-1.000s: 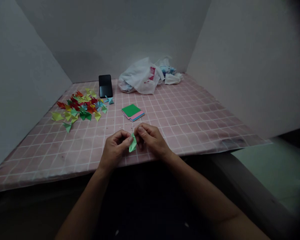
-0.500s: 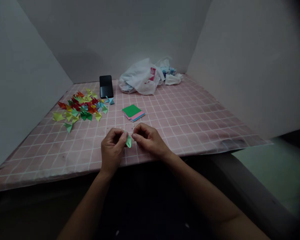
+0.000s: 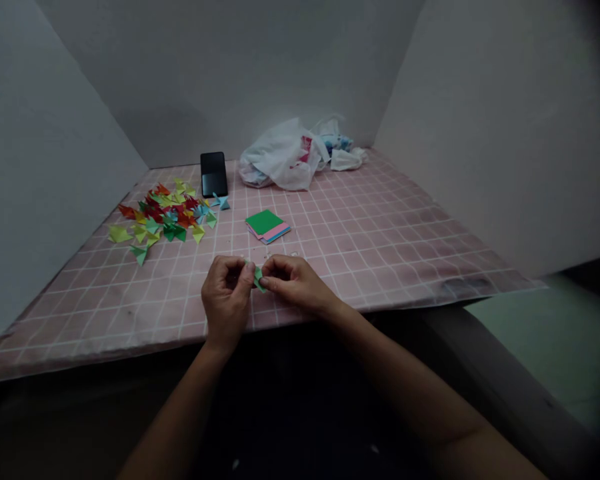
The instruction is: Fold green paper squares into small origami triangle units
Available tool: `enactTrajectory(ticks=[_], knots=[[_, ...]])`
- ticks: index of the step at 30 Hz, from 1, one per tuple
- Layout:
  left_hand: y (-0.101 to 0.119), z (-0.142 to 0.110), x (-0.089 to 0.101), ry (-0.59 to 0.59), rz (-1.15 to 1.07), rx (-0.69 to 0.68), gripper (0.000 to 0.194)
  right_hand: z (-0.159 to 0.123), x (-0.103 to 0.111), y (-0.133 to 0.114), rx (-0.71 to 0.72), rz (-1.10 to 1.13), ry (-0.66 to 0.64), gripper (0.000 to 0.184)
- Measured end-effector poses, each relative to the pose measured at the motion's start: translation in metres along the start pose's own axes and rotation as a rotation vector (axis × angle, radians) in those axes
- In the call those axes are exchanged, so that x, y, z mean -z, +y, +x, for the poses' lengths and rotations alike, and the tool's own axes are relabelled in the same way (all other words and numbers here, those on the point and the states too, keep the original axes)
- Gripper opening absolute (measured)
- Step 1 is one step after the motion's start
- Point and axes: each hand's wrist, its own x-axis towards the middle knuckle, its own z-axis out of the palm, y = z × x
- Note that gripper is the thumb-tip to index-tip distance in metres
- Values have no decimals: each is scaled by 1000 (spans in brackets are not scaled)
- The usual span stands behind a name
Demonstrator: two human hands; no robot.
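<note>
A small folded piece of light green paper (image 3: pixel 259 279) is held over the table's front edge. My left hand (image 3: pixel 229 293) pinches it between thumb and fingers from the left. From the other side, the thumb and forefinger of my right hand (image 3: pixel 295 283) are closed on the paper's right edge. Fingers cover much of the paper. Just beyond the hands lies a stack of square paper sheets (image 3: pixel 264 221), green on top with pink and blue below. Off to the left is a pile of folded paper cranes (image 3: pixel 173 212) in red, yellow, green and blue.
A black phone (image 3: pixel 214 175) leans upright behind the pile. A crumpled white plastic bag (image 3: pixel 280 157) sits at the back, with more wrapping (image 3: pixel 347 159) beside it. Pale panels (image 3: pixel 280 60) enclose the back and sides of the pink checked tablecloth (image 3: pixel 380 227).
My right hand has moved left and down, and its fingertips now grip the green paper. The paper has tilted. My left hand has kept its hold.
</note>
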Motion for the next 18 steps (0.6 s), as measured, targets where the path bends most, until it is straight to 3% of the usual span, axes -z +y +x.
enactTrajectory(ticks=[10,18], knots=[[-2,4,4,-96,-126,110,14,-1,-1,0,-7,-24,19,13],[-4,4,5,-151,-224,73,24,-3,-2,0,144,-97,210,9]])
